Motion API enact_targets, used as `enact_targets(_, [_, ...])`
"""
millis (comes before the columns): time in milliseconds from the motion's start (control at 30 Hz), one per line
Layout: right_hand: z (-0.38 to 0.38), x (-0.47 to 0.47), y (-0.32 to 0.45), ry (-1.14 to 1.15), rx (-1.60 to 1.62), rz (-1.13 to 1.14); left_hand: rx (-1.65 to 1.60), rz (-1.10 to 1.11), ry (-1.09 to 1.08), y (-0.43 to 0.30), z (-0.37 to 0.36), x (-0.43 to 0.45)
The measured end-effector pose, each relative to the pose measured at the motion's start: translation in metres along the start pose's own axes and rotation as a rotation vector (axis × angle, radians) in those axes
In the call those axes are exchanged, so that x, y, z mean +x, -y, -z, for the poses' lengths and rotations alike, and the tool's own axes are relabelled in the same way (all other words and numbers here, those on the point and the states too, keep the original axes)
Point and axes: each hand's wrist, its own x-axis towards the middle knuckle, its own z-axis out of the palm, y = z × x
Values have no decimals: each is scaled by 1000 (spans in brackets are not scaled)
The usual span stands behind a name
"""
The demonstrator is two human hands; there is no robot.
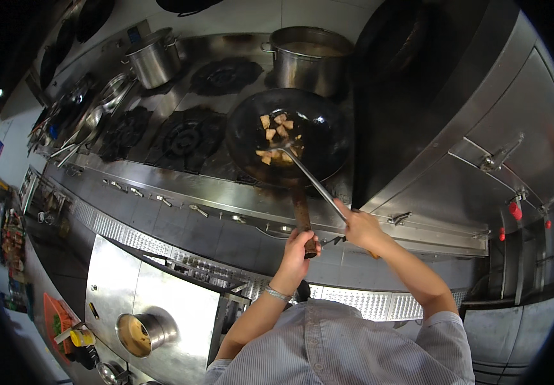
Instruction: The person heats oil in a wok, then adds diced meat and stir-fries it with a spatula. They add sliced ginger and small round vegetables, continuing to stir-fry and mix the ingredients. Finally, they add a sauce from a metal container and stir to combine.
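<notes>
A dark wok [325, 139] rests on the stove's front right burner. My left hand [301, 245] grips the brown end of its handle [301, 207]. Several browned chunks of food [282, 126], perhaps meat, lie in oil on the wok's bottom. From the upper right of the handle, my right hand [361, 226] holds a long metal cooking ladle or spatula [318, 183]. The tool slants into the wok, its head among the lower chunks; its exact shape is hard to make out.
Behind the wok stands a large steel stockpot [301, 67] with liquid in it. A second pot [154, 62] is at the back left. Strainers [91, 118] lie left of the burners [185, 137]. On the steel counter [180, 293] behind me sits a pot of brownish liquid [135, 334].
</notes>
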Motion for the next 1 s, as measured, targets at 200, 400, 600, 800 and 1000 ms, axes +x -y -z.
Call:
enact_targets(200, [67, -88, -34, 75, 92, -35, -21, 2, 0, 1, 1, 1])
enact_targets(400, [96, -122, -31, 148, 87, -16, -29, 10, -4, 0, 0, 0])
enact_targets(600, [44, -48, -1, 76, 265, -66, -30, 12, -6, 0, 0, 0])
enact_targets(800, [34, 8, 13, -82, 275, -53, -19, 21, -4, 0, 2, 0])
enact_targets(1000, [24, 71, 25, -89, 150, -88, -1, 18, -10, -2, 0, -2])
